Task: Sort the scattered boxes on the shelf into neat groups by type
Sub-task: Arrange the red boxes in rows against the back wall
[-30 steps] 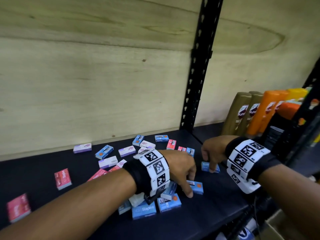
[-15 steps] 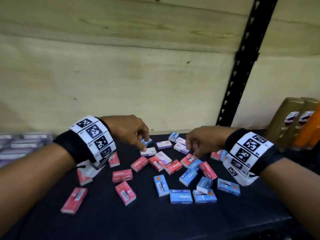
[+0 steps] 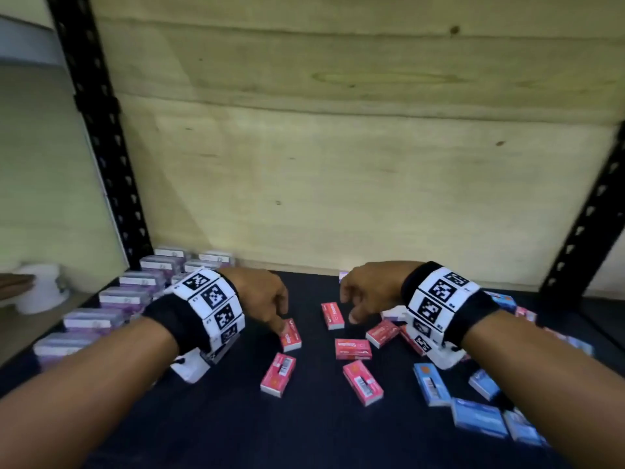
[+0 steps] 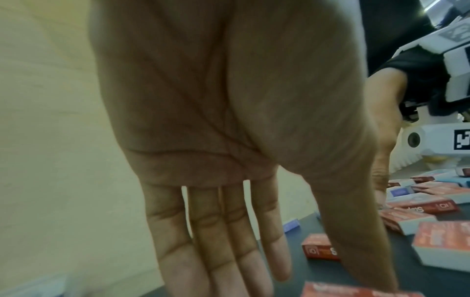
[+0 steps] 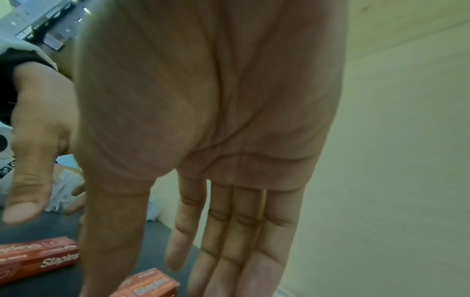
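- Red cardboard is lying under your left hand (image 3: 267,296): you are reaching down so the fingertip is touching the near red box (image 3: 291,335), fingers straight and slightly apart in the left wrist view, gripping nothing.
- You are hovering your right hand (image 3: 367,292) just above the shelf (image 3: 236,421), fingers extended side by side, thumb spread off, holding nothing; the upright-lying red box (image 3: 333,315) is sitting just beside that thumb.
- You are probably working both hands here because the red boxes are the loose group left in the middle: four more red ones (image 3: 353,349) are lying at odd angles between your wrists.
- Purple boxes (image 3: 121,296) are already standing in neat stacked rows at the left, so that type looks finished.
- Blue boxes (image 3: 480,418) are still lying scattered at the right, some mixed with red ones behind your right wristband (image 3: 439,306).
- One small purple box (image 3: 343,275) is peeking out by the plywood back wall (image 3: 338,164).
- Your own right wrist is hiding part of the mixed pile, so you are judging it half blind.
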`<state>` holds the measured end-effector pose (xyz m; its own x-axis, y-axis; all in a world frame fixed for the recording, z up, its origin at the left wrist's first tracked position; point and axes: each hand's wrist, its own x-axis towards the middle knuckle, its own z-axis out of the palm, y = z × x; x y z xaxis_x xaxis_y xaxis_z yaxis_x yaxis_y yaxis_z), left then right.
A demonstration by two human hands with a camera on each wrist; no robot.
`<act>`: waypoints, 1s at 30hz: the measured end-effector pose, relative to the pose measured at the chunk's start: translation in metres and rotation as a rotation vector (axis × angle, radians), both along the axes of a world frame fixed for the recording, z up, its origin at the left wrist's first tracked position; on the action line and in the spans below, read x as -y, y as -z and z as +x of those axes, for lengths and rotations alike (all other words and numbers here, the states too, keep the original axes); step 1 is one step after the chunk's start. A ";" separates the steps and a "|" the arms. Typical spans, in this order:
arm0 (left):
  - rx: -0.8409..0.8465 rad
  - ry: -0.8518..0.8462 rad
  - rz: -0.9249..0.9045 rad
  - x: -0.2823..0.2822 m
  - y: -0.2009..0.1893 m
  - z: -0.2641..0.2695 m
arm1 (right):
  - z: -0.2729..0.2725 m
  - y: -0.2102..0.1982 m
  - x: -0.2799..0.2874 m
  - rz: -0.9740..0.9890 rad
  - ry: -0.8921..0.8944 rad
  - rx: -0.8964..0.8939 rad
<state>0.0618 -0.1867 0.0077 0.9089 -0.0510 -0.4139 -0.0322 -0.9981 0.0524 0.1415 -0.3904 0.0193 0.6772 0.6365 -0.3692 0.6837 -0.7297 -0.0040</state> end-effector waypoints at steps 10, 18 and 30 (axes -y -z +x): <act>-0.028 0.048 -0.032 0.000 0.008 -0.006 | -0.002 0.008 -0.040 -0.099 -0.139 -0.044; -0.037 0.174 0.020 -0.002 0.006 -0.006 | 0.002 0.011 -0.039 -0.069 -0.056 -0.034; 0.045 0.080 -0.044 -0.013 0.018 0.013 | 0.020 -0.001 -0.020 -0.118 0.079 -0.162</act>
